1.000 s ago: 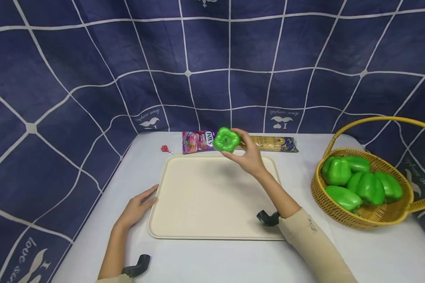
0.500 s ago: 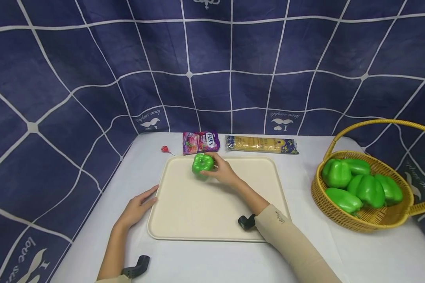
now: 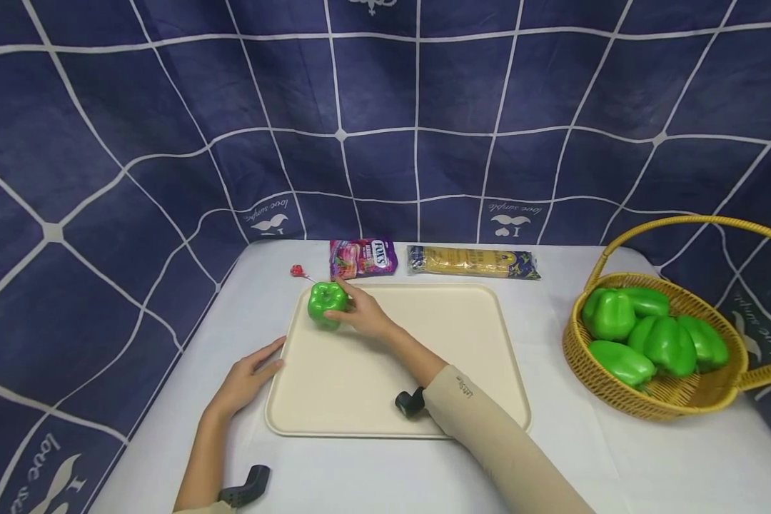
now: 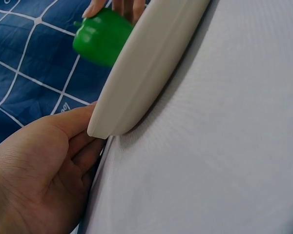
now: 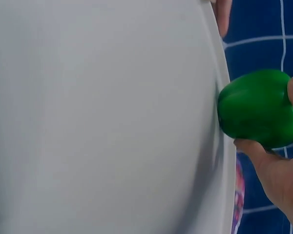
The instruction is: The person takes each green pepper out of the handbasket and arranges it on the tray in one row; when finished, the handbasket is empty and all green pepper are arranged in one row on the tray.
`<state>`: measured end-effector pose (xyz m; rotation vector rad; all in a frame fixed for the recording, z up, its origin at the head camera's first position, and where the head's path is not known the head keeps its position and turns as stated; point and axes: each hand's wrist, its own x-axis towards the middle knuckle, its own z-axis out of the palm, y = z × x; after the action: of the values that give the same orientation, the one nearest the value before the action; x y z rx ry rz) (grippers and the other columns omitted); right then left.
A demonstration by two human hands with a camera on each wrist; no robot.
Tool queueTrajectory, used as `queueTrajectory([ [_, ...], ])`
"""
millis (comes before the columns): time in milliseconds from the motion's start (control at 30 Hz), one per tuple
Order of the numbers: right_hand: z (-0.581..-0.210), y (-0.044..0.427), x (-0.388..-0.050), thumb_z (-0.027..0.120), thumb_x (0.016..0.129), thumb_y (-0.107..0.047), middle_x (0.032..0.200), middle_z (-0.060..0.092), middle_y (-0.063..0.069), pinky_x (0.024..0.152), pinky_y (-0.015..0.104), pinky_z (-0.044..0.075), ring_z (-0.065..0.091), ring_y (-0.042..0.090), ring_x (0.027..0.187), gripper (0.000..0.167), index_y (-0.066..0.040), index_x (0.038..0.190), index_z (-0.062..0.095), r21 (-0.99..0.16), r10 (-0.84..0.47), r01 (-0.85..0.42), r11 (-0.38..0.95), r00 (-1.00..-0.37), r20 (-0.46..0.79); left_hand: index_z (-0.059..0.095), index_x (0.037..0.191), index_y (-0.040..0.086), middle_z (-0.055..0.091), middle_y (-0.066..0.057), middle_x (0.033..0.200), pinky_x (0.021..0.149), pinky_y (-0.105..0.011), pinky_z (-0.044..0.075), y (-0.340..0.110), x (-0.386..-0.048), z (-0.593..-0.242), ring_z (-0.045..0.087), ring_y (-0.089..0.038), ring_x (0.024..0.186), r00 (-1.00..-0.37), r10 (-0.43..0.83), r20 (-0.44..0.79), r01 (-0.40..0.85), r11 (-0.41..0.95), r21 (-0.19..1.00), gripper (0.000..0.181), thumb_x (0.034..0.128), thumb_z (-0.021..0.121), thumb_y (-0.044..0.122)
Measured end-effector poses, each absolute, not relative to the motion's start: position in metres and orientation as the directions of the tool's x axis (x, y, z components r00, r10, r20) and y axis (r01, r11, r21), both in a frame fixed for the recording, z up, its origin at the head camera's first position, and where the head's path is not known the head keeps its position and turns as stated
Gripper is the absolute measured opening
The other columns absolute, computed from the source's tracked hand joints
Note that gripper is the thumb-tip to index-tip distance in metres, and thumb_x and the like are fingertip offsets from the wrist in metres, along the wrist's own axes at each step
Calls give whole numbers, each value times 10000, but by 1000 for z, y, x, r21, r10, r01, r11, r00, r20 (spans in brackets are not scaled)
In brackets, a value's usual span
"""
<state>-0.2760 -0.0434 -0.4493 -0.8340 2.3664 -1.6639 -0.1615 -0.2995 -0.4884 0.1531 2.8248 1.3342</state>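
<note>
My right hand (image 3: 365, 314) grips a green bell pepper (image 3: 325, 303) at the far left corner of the cream tray (image 3: 398, 371). In the right wrist view the thumb and fingers lie around the pepper (image 5: 259, 108), whose bottom is at the tray surface; whether it bears its full weight there I cannot tell. My left hand (image 3: 244, 382) rests beside the tray's left edge with its fingers touching the rim. The left wrist view shows those fingers against the outside of the tray wall (image 4: 136, 73), relaxed rather than clenched.
On the right stands a yellow wicker basket (image 3: 655, 407) with a tall handle, holding several green peppers (image 3: 664, 343). Behind the tray lie a purple candy bag (image 3: 363, 258), a pasta packet (image 3: 472, 262) and a red lollipop (image 3: 298, 271). A blue checked cloth (image 3: 385, 164) hangs behind.
My right hand has carried the pepper from above the tray's back edge leftward and down to the tray's far left corner. The left hand has stayed at the rim.
</note>
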Motion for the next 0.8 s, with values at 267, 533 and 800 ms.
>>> queueTrajectory([
  [267,-444,-73,-270,678,845,-329,1471,296,111,1086,267,253,322,215,1323,833,-104,1477,185,-845,-516,-402,353,-837,183,437,1387,182,409,-128,1404,1040,-593,239,-299,-162,-488,335,-385,1291,-995,97,20,78,639,765,509,933,515,398],
  [533,-438,-85,-268,640,872,-345,1499,235,100,1104,288,213,263,215,1351,843,-146,1490,102,-852,-517,-366,375,-845,135,431,1391,198,401,-121,1410,1039,-595,240,-298,-162,-487,329,-380,1296,-994,110,23,88,626,775,505,935,512,397],
  [800,-438,-95,-268,584,905,-356,1520,153,102,1113,298,178,217,225,1367,849,-136,1489,9,-842,-556,-361,401,-826,89,436,1388,188,404,-131,1406,1035,-601,241,-299,-161,-487,335,-387,1290,-994,106,30,91,629,772,494,937,520,371],
])
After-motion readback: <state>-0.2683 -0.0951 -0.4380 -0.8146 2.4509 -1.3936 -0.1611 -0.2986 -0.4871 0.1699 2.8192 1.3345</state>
